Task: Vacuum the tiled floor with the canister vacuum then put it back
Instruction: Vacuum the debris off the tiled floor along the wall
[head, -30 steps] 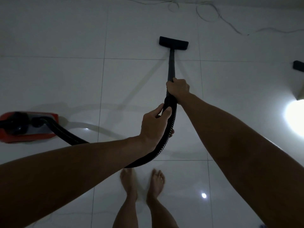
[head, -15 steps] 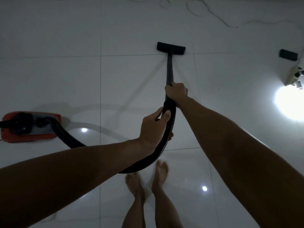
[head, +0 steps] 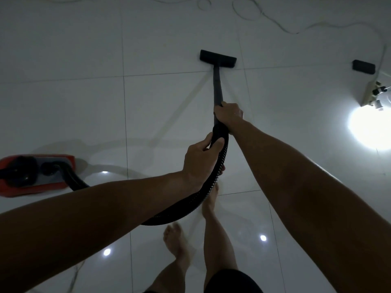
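On tiled floor [head: 84,102]: both hands grip vacuum wand [head: 217,85].

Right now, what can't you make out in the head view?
- Canister: left end cut off by the frame edge.
- Hose: middle hidden behind the left forearm.
- Power strip: washed out by glare, sockets unreadable.
- Dust on the floor: too dark to tell.
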